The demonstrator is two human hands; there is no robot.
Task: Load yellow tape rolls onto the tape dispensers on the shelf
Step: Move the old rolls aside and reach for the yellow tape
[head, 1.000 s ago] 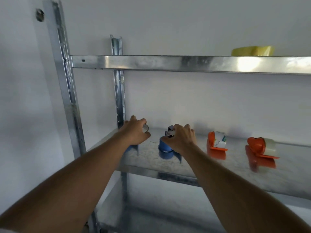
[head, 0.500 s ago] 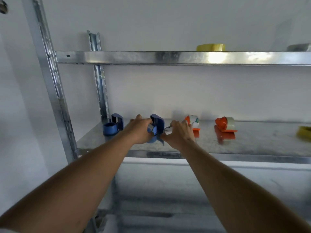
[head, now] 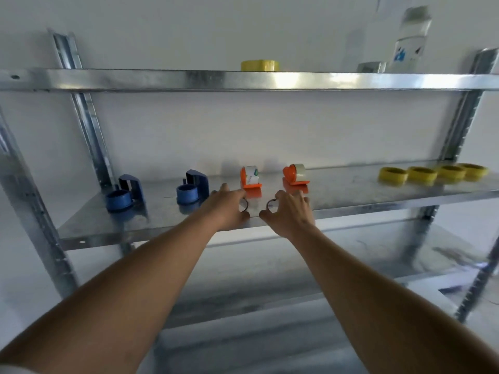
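Left hand (head: pixel 229 209) and right hand (head: pixel 290 211) each pinch a small dark ring (head: pixel 244 205) at the shelf (head: pixel 135 228) front. Two blue dispensers (head: pixel 193 186) sit empty; four yellow tape rolls (head: pixel 432 172) wait far right. Loading looks unstarted.

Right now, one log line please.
left hand: holds small ring | right hand: holds small ring | blue dispensers: empty | yellow rolls: untouched on shelf

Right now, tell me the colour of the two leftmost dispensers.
Blue, seen in the head view.
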